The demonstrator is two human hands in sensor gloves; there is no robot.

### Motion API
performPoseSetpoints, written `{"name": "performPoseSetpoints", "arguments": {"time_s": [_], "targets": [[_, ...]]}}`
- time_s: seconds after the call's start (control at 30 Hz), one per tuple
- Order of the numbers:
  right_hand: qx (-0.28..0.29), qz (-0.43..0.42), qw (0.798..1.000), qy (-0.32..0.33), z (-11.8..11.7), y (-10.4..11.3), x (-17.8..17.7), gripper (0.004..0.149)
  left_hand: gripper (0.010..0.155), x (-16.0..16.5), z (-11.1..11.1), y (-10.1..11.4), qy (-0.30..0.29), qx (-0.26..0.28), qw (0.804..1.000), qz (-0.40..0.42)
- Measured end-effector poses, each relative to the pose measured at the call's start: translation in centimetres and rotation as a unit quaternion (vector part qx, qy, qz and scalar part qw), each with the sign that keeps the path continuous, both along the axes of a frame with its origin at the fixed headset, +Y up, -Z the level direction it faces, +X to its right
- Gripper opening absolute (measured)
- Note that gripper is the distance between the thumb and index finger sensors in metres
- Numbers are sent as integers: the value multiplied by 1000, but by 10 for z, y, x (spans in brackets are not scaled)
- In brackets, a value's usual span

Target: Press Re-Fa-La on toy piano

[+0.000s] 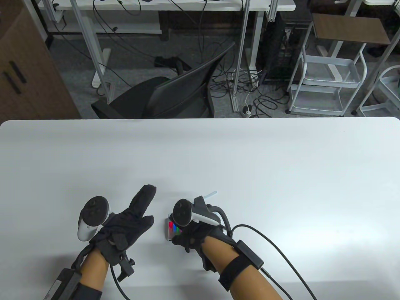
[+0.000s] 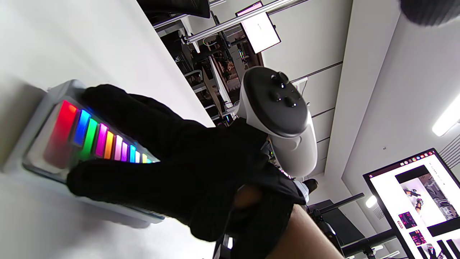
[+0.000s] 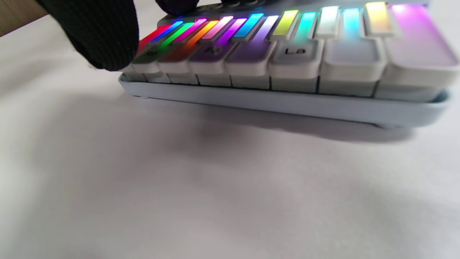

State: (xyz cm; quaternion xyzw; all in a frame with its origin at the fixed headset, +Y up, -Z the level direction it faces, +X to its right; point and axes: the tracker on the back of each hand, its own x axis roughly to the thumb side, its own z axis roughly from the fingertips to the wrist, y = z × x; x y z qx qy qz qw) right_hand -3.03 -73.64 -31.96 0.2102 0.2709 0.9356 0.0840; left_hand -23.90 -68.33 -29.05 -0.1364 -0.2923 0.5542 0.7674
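The right hand (image 1: 200, 232) covered the toy piano (image 1: 171, 229) with fingers spread and holding nothing, so a fingertip (image 3: 104, 39) might press a neighbouring key by mistake.

The toy piano (image 3: 287, 97) has a pale blue-grey case and whitish keys lit in a rainbow row: red, blue, green, magenta, orange, pink, purple, cyan, yellow-green, white and yellow. Both the left hand (image 1: 131, 215) and the right hand (image 1: 195, 236) wear black gloves with white-and-dark-grey trackers. The desk (image 1: 281, 162) is plain white.
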Motion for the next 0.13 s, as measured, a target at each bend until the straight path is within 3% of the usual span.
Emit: {"name": "performPoseSetpoints", "arguments": {"time_s": [0.13], "targets": [[1, 2, 1000, 1, 1, 0, 0, 77, 91, 0, 0, 0, 0, 0, 1000, 0]]}}
